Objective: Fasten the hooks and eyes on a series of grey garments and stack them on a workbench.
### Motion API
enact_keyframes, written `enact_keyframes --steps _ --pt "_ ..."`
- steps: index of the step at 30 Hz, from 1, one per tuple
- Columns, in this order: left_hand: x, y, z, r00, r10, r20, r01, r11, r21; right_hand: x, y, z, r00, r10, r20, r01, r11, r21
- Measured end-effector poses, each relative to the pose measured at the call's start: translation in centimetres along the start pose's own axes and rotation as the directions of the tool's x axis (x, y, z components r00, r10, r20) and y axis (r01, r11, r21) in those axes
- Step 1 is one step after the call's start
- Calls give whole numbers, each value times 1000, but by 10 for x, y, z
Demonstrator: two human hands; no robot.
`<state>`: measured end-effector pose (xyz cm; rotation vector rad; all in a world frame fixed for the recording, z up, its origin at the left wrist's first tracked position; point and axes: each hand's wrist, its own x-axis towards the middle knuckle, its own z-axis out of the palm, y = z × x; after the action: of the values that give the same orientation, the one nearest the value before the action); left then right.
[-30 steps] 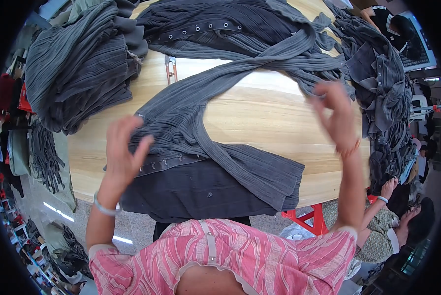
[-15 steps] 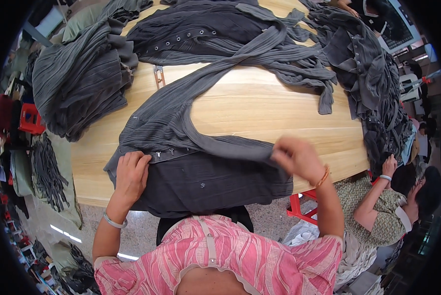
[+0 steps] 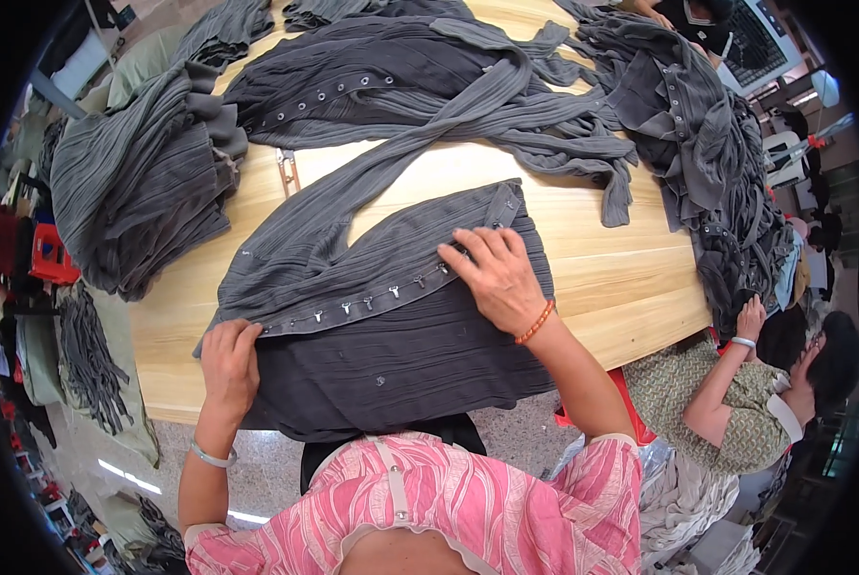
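Note:
A dark grey ribbed garment [image 3: 401, 350] lies across the near side of the wooden table, its lower edge reaching the table's front. Along its folded-over edge runs a strip with several metal hooks [image 3: 394, 291]. My left hand [image 3: 228, 369] is closed at the strip's left end, its fingers pressed together on the cloth. Fingers apart, my right hand [image 3: 495, 278] rests on the strip near its right end and holds nothing visible. A long sleeve [image 3: 391, 163] stretches away from the garment toward the far side of the table.
Another dark garment with metal eyelets [image 3: 343, 86] is spread at the back. A folded grey pile [image 3: 142, 182] stands on the left, and more garments [image 3: 708, 144] hang over the right edge. A copper-coloured tool [image 3: 288, 172] lies between. At right sits a co-worker [image 3: 717, 402].
My right hand has moved left and away from me, laying the garment's edge over so that the hook strip shows. My left hand has shifted slightly left and nearer me.

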<state>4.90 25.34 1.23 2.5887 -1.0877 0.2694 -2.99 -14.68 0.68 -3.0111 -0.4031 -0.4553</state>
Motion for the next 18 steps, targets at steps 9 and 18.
enact_keyframes --steps 9,18 --pt "4 -5 -8 984 -140 -111 121 979 -163 13 61 7 993 32 -113 -37 998 -44" --pt "-4 -14 -30 984 -127 -126 104 979 -175 -1 59 -68 988 65 -142 -53 995 87"
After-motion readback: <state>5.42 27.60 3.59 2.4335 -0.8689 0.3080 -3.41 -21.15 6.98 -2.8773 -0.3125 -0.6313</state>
